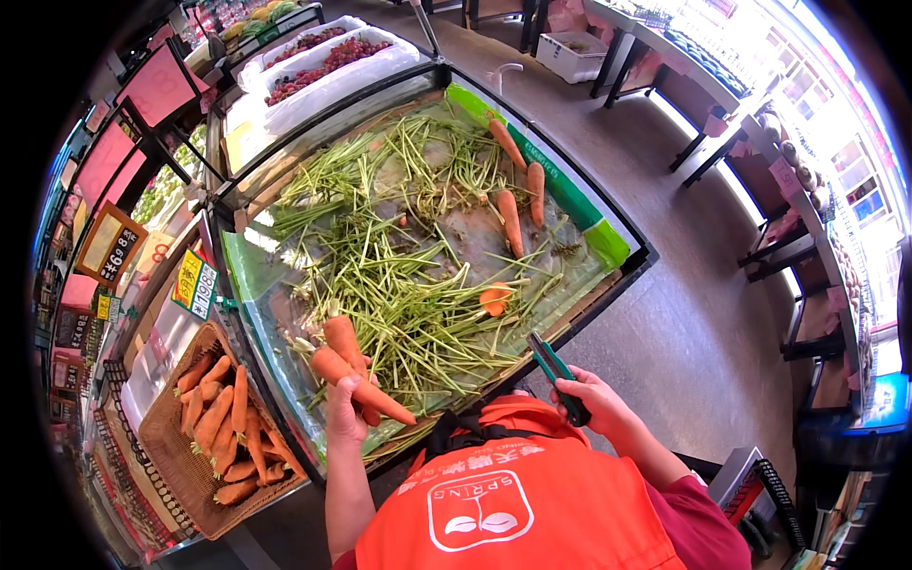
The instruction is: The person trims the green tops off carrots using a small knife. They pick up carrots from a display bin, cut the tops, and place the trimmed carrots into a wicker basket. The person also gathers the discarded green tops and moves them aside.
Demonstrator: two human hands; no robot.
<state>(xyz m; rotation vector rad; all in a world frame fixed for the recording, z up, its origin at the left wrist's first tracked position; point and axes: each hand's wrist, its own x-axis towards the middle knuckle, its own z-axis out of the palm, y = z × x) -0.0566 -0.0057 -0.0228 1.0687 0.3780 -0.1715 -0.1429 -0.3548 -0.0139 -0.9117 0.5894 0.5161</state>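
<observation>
My left hand (343, 413) is wrapped around two carrots: a front carrot (367, 390) slants down to the right, and a rear carrot (344, 339) sits behind it. Both tops bear short pale stem stubs. In my right hand (595, 400) is a dark green utility knife (553, 367), its metal end pointing up and left over the near edge of the display bin (605, 292). Cut green carrot stalks (385, 263) cover much of the bin's plastic lining. Three whole carrots, among them a carrot (509, 222), lie at the far right, and an orange carrot piece (494, 299) rests nearer.
A wicker basket (167, 434) of trimmed carrots stands left of the bin. Beyond the bin are white boxes of grapes (324, 71). Price signs (194, 285) rise at the left. Grey floor (684, 313) separates the bin from produce shelves (791, 192) at right.
</observation>
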